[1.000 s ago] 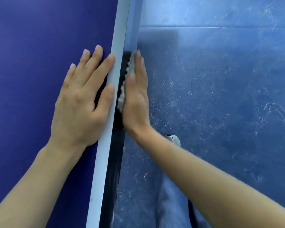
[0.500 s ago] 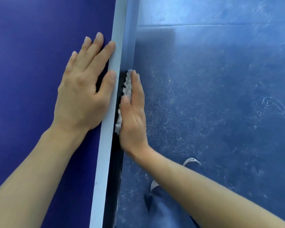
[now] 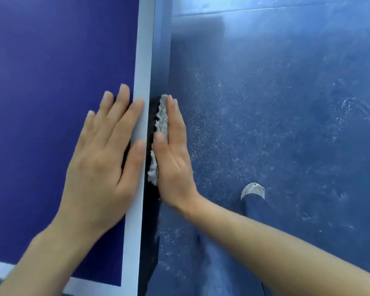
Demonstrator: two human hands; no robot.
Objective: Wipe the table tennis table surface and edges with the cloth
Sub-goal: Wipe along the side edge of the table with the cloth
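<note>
The shaggy grey-white cloth (image 3: 161,127) is sandwiched flat against the dark side edge (image 3: 150,210) of the table tennis table (image 3: 41,71), just below the white boundary line (image 3: 141,60) that runs along the top's rim. The right hand (image 3: 173,161) presses it there with straight, closed-together fingers pointing away from the person and the thumb lying along the cloth's upper margin; nothing is curled round it. The left hand (image 3: 100,167) lies palm-down on the blue playing surface just beside the rim, fingers straight and slightly spread, its forefinger and thumb tip resting on the white line. Beyond the edge lies a scuffed blue floor (image 3: 276,124), where a light-coloured shoe (image 3: 253,190) and a denim trouser leg (image 3: 257,212) show.
</note>
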